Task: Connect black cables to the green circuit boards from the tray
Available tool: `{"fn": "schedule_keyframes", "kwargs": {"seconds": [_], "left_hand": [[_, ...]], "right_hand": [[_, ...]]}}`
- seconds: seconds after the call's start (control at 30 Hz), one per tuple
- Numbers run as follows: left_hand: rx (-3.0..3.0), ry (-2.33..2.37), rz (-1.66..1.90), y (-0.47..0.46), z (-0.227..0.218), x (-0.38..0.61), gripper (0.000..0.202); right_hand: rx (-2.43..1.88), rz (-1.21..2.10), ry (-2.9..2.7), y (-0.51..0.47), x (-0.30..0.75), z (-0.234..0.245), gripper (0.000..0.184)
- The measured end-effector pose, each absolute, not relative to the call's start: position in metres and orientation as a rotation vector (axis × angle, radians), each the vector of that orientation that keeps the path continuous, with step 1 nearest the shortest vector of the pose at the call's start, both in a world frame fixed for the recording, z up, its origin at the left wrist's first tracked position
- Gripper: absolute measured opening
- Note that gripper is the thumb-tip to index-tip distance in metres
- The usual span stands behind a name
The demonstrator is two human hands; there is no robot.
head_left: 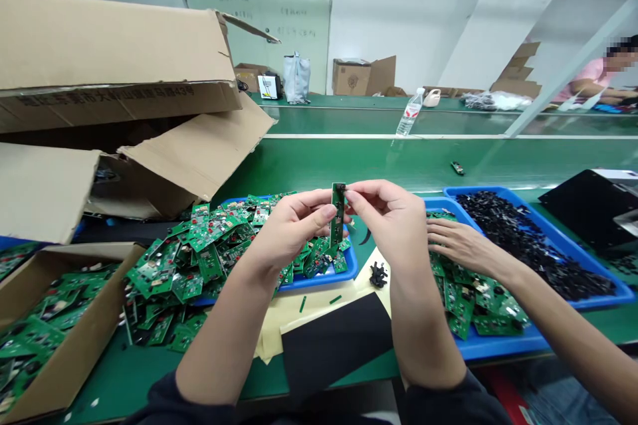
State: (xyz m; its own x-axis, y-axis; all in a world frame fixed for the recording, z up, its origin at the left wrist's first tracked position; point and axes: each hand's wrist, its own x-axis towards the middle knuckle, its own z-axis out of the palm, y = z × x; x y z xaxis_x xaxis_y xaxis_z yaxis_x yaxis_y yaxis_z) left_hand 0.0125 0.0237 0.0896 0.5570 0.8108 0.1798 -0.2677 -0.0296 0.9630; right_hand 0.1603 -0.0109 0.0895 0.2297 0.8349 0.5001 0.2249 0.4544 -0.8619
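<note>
Narrow green circuit board [337,216] upright, pinched between fingers of left hand [294,229] and right hand [391,216]

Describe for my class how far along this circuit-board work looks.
Done: perhaps the green boards in the cardboard box, though nothing proves it. In hand: a narrow green board pinched by the left hand and right hand. Remaining: a heap of boards in the blue tray, beside black parts in another blue tray.
</note>
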Motion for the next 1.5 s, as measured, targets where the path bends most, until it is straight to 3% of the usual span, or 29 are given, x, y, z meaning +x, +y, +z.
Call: {"fn": "schedule_keyframes", "kwargs": {"seconds": [0.13,0.27,0.43,0.5,0.93,1.17,1.3,1.5], "left_hand": [[1.262,0.499,0.980,0.022,0.091,0.018,0.043],[1.206,0.510,1.030,0.021,0.092,0.019,0.037],[1.221,0.461,1.009,0.022,0.089,0.018,0.034],[1.248,0.442,0.991,0.023,0.088,0.017,0.035],[1.365,0.418,0.723,0.030,0.088,0.002,0.039],[1.545,0.588,0.814,0.026,0.095,0.006,0.023],[1.792,0.577,1.121,0.026,0.093,0.005,0.028],[2.179,0.618,1.228,0.024,0.094,0.000,0.034]], "right_hand": [[-1.052,0.471,-1.318,-0.010,0.158,0.089,0.014],[-1.086,0.447,-1.362,-0.011,0.159,0.090,0.040],[-1.100,0.393,-1.384,-0.012,0.160,0.093,0.009],[-1.104,0.355,-1.382,-0.013,0.161,0.093,0.006],[-0.854,-0.248,-1.724,-0.003,0.180,0.092,0.012],[-0.932,-0.343,-1.539,-0.003,0.177,0.093,0.030],[-0.930,-0.195,-1.318,-0.012,0.177,0.096,0.006],[-0.959,0.226,-1.573,-0.020,0.176,0.099,0.005]]}}
